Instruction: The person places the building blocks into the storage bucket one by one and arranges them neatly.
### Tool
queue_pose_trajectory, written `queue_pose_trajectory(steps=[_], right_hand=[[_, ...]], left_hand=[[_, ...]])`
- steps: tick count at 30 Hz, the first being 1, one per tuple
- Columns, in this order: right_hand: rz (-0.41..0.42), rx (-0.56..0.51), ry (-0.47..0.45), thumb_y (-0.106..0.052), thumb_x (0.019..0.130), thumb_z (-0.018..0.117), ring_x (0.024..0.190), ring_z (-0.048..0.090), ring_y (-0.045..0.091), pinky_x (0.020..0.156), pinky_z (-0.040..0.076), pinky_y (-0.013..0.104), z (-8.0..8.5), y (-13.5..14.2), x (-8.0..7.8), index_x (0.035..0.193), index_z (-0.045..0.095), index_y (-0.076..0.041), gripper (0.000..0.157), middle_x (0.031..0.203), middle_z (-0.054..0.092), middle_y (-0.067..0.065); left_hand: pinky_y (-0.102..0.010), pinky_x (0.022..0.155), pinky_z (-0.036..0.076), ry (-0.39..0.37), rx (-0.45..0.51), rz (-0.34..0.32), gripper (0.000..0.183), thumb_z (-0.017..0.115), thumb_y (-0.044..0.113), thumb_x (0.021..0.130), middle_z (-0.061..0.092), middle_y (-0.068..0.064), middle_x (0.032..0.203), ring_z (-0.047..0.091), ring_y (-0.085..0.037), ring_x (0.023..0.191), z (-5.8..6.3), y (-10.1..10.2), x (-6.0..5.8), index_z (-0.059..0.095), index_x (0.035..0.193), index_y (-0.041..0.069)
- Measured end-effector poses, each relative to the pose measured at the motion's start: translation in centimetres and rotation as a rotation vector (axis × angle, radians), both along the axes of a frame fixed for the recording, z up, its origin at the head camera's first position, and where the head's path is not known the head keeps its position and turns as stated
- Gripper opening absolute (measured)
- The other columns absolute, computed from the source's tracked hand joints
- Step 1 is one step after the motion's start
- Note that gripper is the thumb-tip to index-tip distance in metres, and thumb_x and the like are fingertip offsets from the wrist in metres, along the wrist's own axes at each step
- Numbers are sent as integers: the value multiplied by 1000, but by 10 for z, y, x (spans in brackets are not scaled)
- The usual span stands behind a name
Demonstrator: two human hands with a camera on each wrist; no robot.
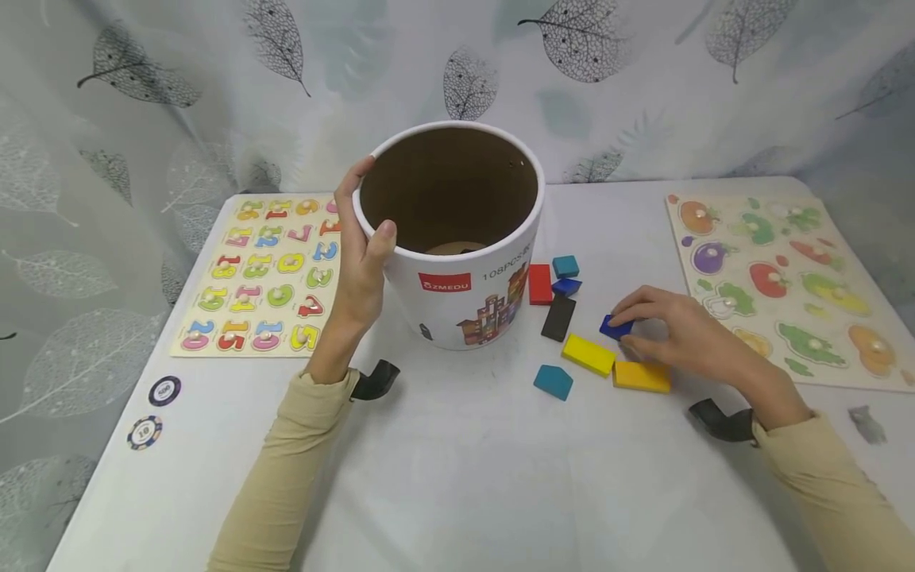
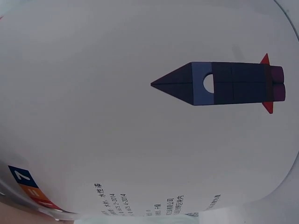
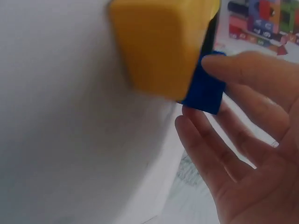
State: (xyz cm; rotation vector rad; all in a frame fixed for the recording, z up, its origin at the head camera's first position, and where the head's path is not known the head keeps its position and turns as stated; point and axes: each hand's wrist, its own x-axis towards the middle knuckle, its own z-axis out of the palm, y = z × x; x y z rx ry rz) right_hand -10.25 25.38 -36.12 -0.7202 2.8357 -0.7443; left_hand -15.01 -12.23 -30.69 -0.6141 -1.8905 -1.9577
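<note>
My left hand [image 1: 357, 270] grips the rim of a large white toy-block bucket [image 1: 436, 314], thumb at the front rim and fingers along its left side. Only a dark shape shows at the bucket's bottom. The left wrist view is filled by the bucket's wall [image 2: 117, 116] with its printed rocket. Right of the bucket, my right hand [image 1: 679, 330] pinches a small blue block [image 1: 613, 327] between thumb and fingers. Close by lie a yellow block [image 1: 588, 354] and an orange-yellow block [image 1: 642, 376]; the latter looms large in the right wrist view.
Between bucket and right hand lie a red block [image 1: 540, 284], a black block [image 1: 558, 318], a blue diamond block [image 1: 567, 287] and teal blocks [image 1: 554, 382]. A number puzzle [image 1: 207, 274] stands left, a vegetable puzzle [image 1: 736, 262] right. Two chips [image 1: 164, 391] lie at the left edge.
</note>
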Motion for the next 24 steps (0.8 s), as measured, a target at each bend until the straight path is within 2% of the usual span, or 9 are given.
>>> queue_pose_trajectory(steps=[9, 11, 12, 14, 16, 17, 18, 22, 24], right_hand=[[-54, 2, 16, -3, 77, 78, 99, 64, 28, 87, 55, 50, -5, 7, -7, 106, 73, -8, 29, 109, 68, 9], [-59, -8, 51, -4, 77, 79, 97, 66, 27, 85, 56, 46, -1, 6, -10, 106, 74, -9, 30, 107, 68, 8], [-65, -16, 75, -4, 77, 79, 96, 67, 27, 84, 57, 39, 3, 5, -12, 106, 74, -9, 30, 107, 69, 7], [-79, -28, 144, -6, 77, 81, 95, 67, 26, 81, 56, 25, 17, 2, -17, 106, 75, -11, 30, 107, 70, 7], [-87, -52, 226, -6, 76, 81, 94, 67, 24, 79, 48, 10, 38, -2, -23, 107, 74, -12, 32, 107, 70, 6], [-86, -77, 272, -6, 76, 82, 95, 66, 17, 79, 44, 5, 51, -5, -27, 108, 74, -12, 34, 108, 70, 6], [-81, -110, 315, -6, 76, 82, 96, 65, 11, 80, 40, 3, 64, -8, -30, 109, 74, -12, 35, 110, 70, 5], [-5, -263, 427, 2, 75, 79, 99, 59, -6, 88, 42, 3, 116, -29, -44, 114, 72, -10, 41, 114, 67, -5], [52, -324, 447, 7, 74, 78, 103, 57, -5, 93, 44, 7, 134, -46, -51, 115, 71, -7, 43, 114, 66, -7]], left_hand=[[-47, 107, 40, -6, -13, 6, 98, 62, 68, 76, 38, -15, 147, 37, -35, 133, 0, 0, 0, 23, 148, 14], [-46, 107, 41, -9, -12, 5, 98, 62, 67, 76, 38, -14, 147, 37, -35, 133, 0, 0, 0, 23, 148, 15], [-46, 107, 41, -10, -12, 3, 97, 62, 67, 76, 38, -14, 147, 37, -35, 133, 0, -1, 0, 22, 148, 15], [-48, 107, 41, -4, -11, -2, 95, 62, 65, 77, 38, -15, 147, 37, -36, 133, -1, -1, 0, 23, 148, 16], [-48, 107, 41, -9, -5, -7, 94, 62, 65, 77, 38, -14, 147, 37, -35, 133, -1, -1, 0, 23, 148, 17], [-47, 107, 41, -8, -4, -9, 94, 62, 65, 77, 37, -14, 147, 37, -36, 133, -1, -1, 0, 22, 148, 17], [-48, 107, 40, -2, -6, -11, 94, 62, 65, 78, 37, -15, 147, 37, -36, 133, -1, -1, 0, 22, 148, 16], [-45, 107, 41, 3, 3, -18, 97, 62, 65, 78, 36, -15, 147, 37, -37, 132, -2, -1, -2, 21, 149, 14], [-45, 107, 40, 8, 1, -15, 98, 62, 67, 78, 36, -15, 148, 37, -37, 133, -2, -1, -2, 21, 149, 14]])
